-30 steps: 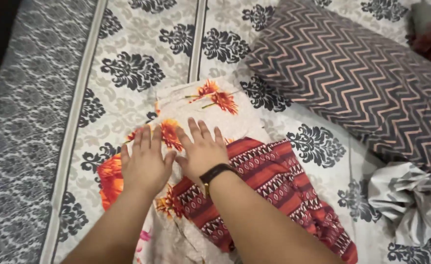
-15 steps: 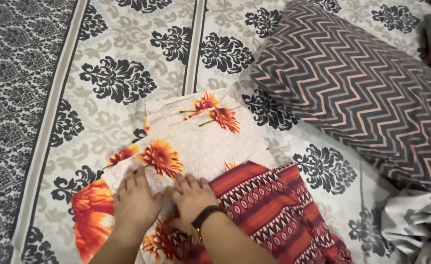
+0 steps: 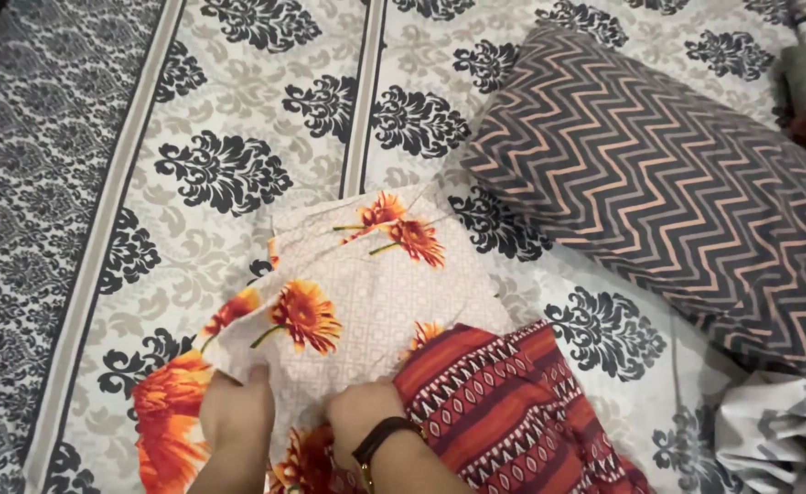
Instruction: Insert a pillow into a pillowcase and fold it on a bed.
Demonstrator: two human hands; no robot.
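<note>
Gripping the near edge of a pale floral-print folded cloth [image 3: 366, 284] at lower centre: left hand [image 3: 236, 413] and right hand [image 3: 363, 419], both clenched on it. Red patterned fabric [image 3: 504, 412] lies lower right; grey zigzag pillow [image 3: 668, 174] upper right.

Soft, even indoor light, fairly bright, with no glare. Shadows are faint. The far left corner falls dark, and detail looks slightly soft.

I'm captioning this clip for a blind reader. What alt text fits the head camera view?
Two hands, the left hand and right hand, grip the near edge of a pale floral cloth with orange flowers, lying on a black-and-white patterned bedsheet. A red patterned cloth lies beside the right hand; a zigzag pillow sits at the upper right.
</note>
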